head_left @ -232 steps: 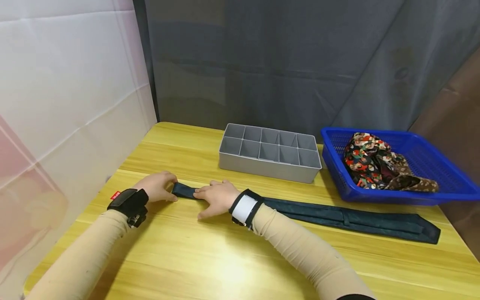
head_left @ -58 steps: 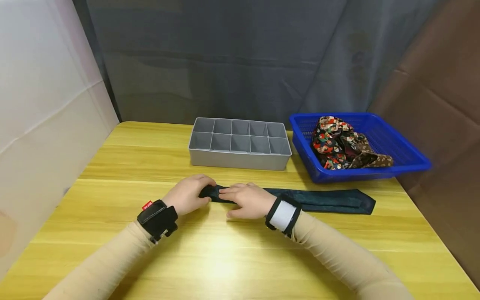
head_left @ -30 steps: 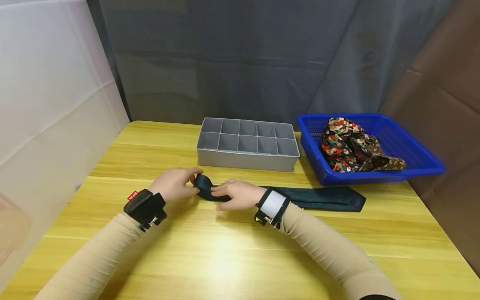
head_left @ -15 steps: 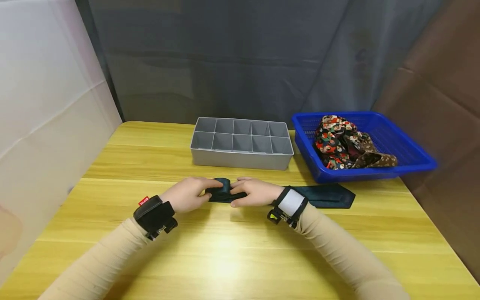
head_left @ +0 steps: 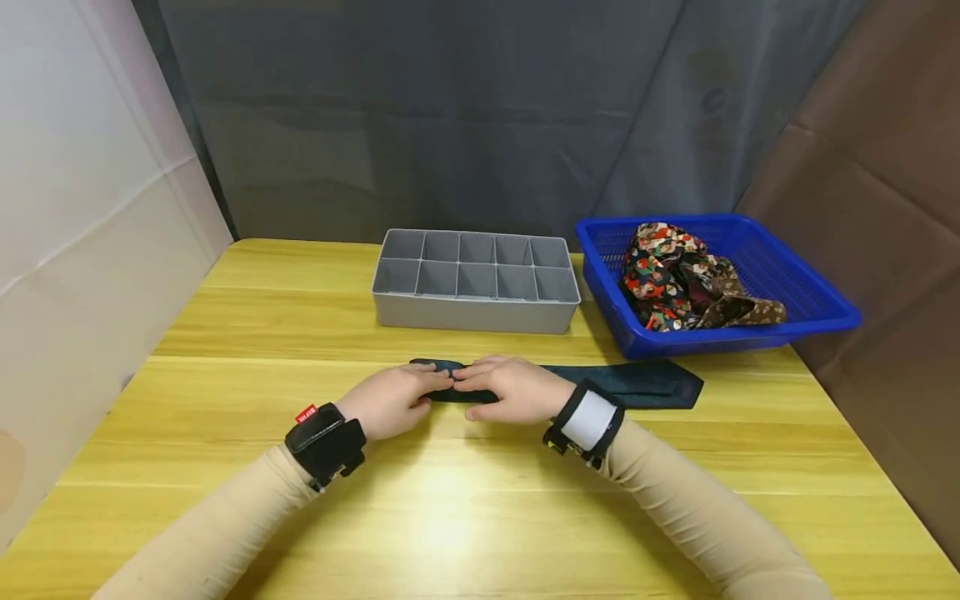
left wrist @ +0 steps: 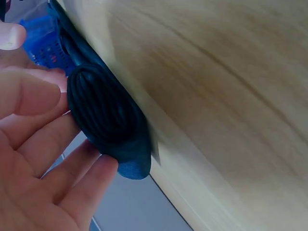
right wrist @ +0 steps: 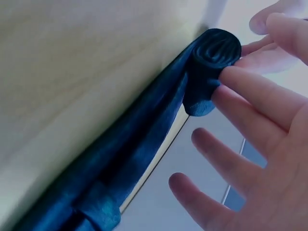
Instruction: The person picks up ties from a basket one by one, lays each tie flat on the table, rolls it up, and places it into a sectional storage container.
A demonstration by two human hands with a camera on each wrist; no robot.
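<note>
A dark teal tie (head_left: pixel 645 382) lies across the yellow table (head_left: pixel 450 517), its left part wound into a tight roll (head_left: pixel 423 365). Both hands sit over that roll, fingertips meeting on top. My left hand (head_left: pixel 393 400) cups the roll's end (left wrist: pixel 103 115), thumb above and fingers (left wrist: pixel 38 159) beneath. My right hand (head_left: pixel 510 387) rests its spread, fairly straight fingers (right wrist: pixel 260 106) on the roll's other end (right wrist: pixel 214 53). The unrolled strip (right wrist: pixel 134 144) runs away to the right, flat on the wood.
A grey divided organiser (head_left: pixel 472 315) stands behind the hands. A blue plastic basket (head_left: pixel 712 337) at the back right holds patterned ties (head_left: pixel 675 275). A white panel stands at the left, a dark curtain behind, brown board at the right.
The roll has thickened and the tie's flat tail has shortened, its wide end drawn left. In the last half second the hands lowered the roll onto the table and closed over it.
</note>
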